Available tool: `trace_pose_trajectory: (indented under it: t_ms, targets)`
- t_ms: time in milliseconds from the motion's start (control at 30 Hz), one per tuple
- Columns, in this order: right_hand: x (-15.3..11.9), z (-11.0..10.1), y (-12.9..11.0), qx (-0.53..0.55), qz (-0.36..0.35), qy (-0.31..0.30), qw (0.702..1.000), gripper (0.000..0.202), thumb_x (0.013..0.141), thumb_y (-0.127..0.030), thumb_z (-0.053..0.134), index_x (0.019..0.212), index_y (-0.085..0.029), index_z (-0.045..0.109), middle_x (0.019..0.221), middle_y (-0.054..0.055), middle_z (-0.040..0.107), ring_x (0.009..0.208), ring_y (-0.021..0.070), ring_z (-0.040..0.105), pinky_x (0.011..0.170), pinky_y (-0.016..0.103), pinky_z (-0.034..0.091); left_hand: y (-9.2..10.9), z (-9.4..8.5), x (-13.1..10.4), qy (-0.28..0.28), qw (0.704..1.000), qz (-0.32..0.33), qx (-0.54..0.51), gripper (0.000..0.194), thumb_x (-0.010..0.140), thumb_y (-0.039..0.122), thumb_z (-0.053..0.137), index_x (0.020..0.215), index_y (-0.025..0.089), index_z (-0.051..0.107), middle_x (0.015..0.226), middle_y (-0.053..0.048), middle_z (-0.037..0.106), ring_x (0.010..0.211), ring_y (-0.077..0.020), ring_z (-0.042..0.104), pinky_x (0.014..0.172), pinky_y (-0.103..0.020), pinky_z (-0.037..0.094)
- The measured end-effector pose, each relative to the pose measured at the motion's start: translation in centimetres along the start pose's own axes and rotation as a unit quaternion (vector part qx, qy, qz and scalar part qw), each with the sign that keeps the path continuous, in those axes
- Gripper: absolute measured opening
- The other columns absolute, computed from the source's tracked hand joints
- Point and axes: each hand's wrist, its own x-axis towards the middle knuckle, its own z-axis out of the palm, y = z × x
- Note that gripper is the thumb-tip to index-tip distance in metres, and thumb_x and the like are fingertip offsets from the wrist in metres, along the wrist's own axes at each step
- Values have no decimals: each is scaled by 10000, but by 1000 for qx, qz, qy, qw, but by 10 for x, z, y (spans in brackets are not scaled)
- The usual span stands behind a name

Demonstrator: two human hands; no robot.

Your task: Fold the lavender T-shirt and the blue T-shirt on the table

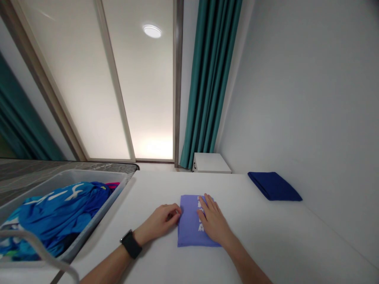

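A folded purple garment [189,225] with white lettering lies flat on the white table. My right hand [211,219] rests on its right half, fingers stretched out and slightly spread, partly covering the lettering. At the garment's left edge is my left hand [167,219], its fingers curled inward and the tips at the cloth's border. Whether those fingertips pinch any fabric cannot be made out. A black watch [131,244] is on my left wrist.
Left of the table, a light grey plastic bin [118,193] holds a heap of blue clothes [65,209]. A folded navy cloth [275,186] lies at the right by the wall. Beyond the far edge stand a white cabinet [211,162] and a teal curtain [210,79].
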Motion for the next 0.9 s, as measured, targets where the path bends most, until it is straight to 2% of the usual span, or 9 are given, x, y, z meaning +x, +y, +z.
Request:
trace_pose_trajectory:
  t_ms: [133,200,367,467,533,700,800,900]
  targets:
    - [11,-3,17,141,53,30,988,605,976,-471,257,1480,-153,358,1583,92,231,1460,194,182,1189,420,198,-10,4,1,44,998,11,33,254,954,322,432,1119,225,599,839,-22,680,807,-188,613,780,-303,450]
    - [16,-4,28,179,80,51,979,595,975,-451,250,1479,-154,355,1572,97,263,1452,189,212,1187,428,206,-16,7,3,73,996,11,48,279,944,319,456,1175,220,577,903,-41,679,855,-203,614,822,-334,449]
    - [19,-7,47,152,117,32,981,612,956,-422,297,1478,-107,349,1528,139,346,1439,233,253,1201,475,97,-28,10,8,110,992,10,58,311,924,294,474,1206,202,567,970,-63,686,933,-227,615,870,-379,447]
    - [17,-5,50,166,110,12,980,615,957,-440,290,1487,-131,337,1538,104,333,1438,203,255,1207,437,51,-34,10,10,118,991,15,52,356,916,288,467,1250,205,557,1023,-73,689,967,-226,612,882,-377,449]
    - [17,-3,49,188,107,7,976,617,957,-448,289,1493,-146,327,1538,85,338,1436,185,259,1208,410,48,-36,9,13,126,991,-6,46,367,919,282,439,1251,198,571,1016,-76,695,966,-223,612,884,-373,447]
    - [18,-1,43,236,123,6,964,633,941,-484,336,1490,-169,339,1550,68,323,1452,201,211,1201,402,98,-35,4,32,105,989,-93,56,392,943,326,371,1205,189,627,1016,-74,714,966,-228,624,902,-367,427]
    - [17,-3,35,276,111,17,955,633,934,-494,353,1487,-186,344,1549,62,327,1437,182,259,1196,380,133,-30,2,46,67,989,-109,70,383,955,334,338,1125,228,664,1076,-46,721,1019,-223,627,946,-374,389]
    - [16,-6,26,323,116,30,939,628,934,-505,350,1484,-201,351,1553,47,320,1437,170,258,1194,369,145,-28,5,56,49,988,-121,83,376,960,360,332,1026,253,687,1024,-19,738,1001,-226,635,956,-394,363]
